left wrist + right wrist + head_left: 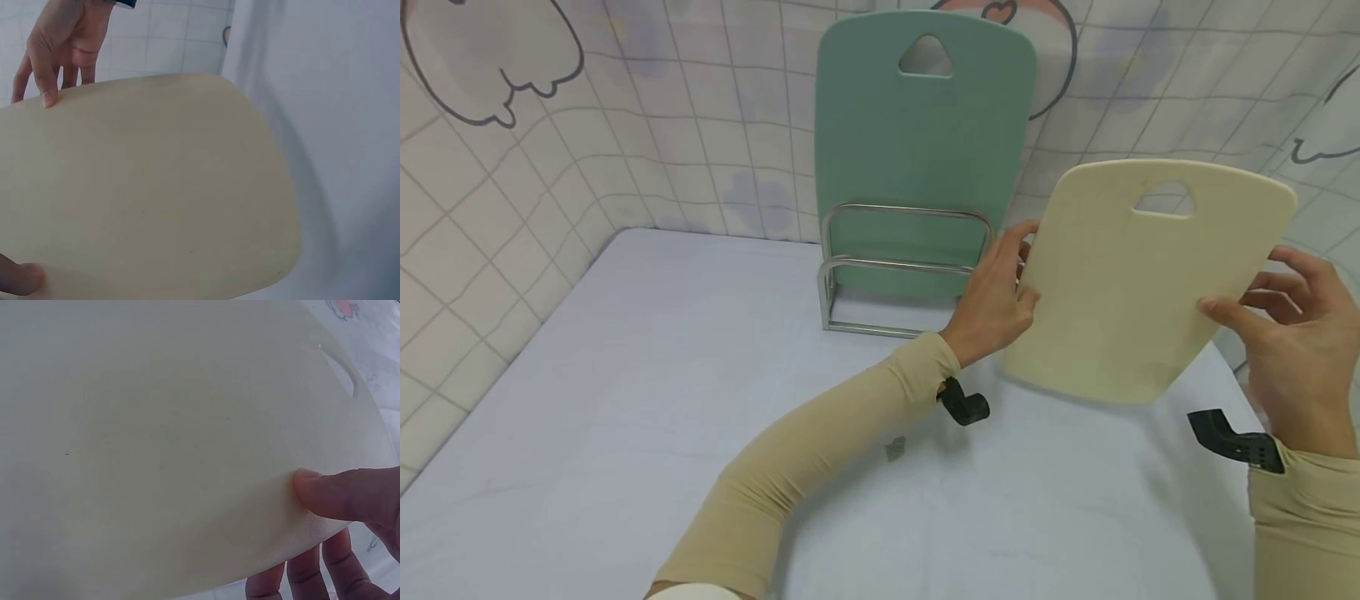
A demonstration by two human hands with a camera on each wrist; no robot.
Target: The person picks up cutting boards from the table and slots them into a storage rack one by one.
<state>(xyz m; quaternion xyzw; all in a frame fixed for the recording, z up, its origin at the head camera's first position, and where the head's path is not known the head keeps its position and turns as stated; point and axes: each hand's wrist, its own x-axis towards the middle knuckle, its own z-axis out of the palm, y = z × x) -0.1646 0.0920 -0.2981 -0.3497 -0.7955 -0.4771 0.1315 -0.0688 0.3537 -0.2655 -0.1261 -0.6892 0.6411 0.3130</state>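
Note:
A cream cutting board point(1120, 283) with a cut-out handle hole is held upright, slightly tilted, between both hands to the right of the rack. My left hand point(996, 292) grips its left edge, thumb on the near face. On the opposite edge my right hand point(1300, 325) pinches it, thumb in front and fingers behind, as the right wrist view shows with the board point(175, 437) filling most of it. A green cutting board point(917, 142) stands in a wire metal rack point(895, 267) at the back; the left hand hides the rack's right side.
A white cloth covers the table point(662, 375). Behind it hangs a tiled-pattern curtain point(737, 125) with cartoon drawings. A small grey patch point(895, 448) marks the cloth near the left forearm.

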